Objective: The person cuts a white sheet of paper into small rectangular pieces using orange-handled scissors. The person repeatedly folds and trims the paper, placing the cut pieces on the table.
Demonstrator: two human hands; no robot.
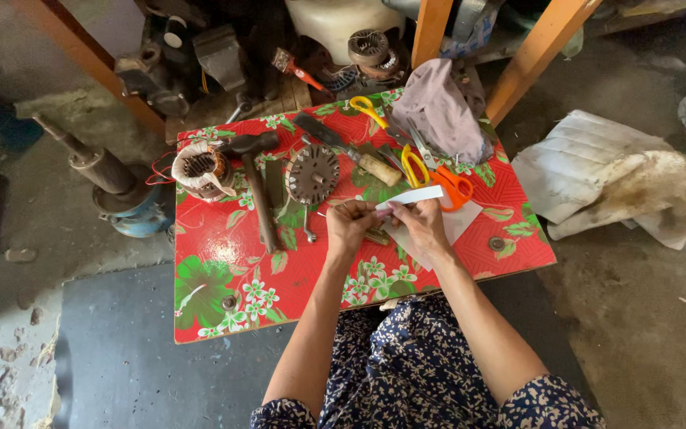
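Over a low table with a red floral cloth (224, 254), my left hand (349, 226) and my right hand (420, 228) together pinch a narrow white paper strip (411, 196) that angles up to the right. A larger white sheet (458, 225) lies on the cloth under my right hand. Orange-handled scissors (454, 187) and yellow-handled scissors (414, 167) rest just beyond the strip. A round toothed metal motor part (312, 174) sits left of my hands, with a hammer (254, 179) beside it.
A wound motor stator (200, 168) stands at the table's far left. A grey cloth bundle (441, 107) lies at the far right corner, with a wooden-handled tool (379, 168) nearby. Motor parts and orange frame legs (533, 56) crowd the floor behind. Crumpled sacks (613, 179) lie to the right.
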